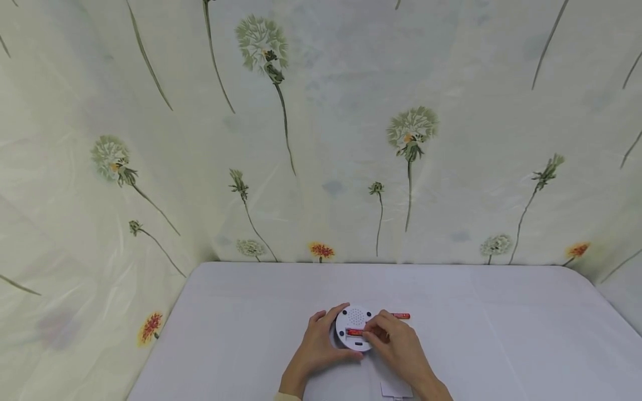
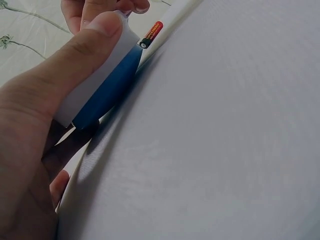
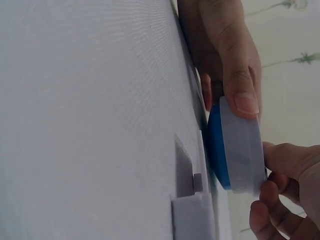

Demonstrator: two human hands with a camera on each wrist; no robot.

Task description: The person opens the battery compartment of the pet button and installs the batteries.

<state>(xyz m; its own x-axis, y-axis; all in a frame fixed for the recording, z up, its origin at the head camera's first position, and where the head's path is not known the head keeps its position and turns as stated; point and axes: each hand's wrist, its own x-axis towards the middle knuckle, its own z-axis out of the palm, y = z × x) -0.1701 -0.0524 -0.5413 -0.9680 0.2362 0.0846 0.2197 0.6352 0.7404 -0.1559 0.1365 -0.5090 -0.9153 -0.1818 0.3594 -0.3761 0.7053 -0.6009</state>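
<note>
A round device [image 1: 355,317], white on its upturned face and blue beneath, has a speaker grille, small dark feet and an open battery slot. Around its left side, my left hand [image 1: 319,345] grips the rim, with the thumb at the near edge. One red battery [image 1: 354,332] lies along the slot. My right hand [image 1: 398,345] pinches its right end between thumb and curled fingers, hiding that end. In the right wrist view, the right fingertips are close against the device's white face, and the blue side [image 3: 216,145] faces the table.
Another red battery [image 1: 401,316] lies on the table just behind my right hand. A flat white piece [image 1: 396,389] rests at the near side, partly under the right wrist. The white-covered table [image 1: 241,312] ends at a flower-patterned curtain [image 1: 341,139] behind.
</note>
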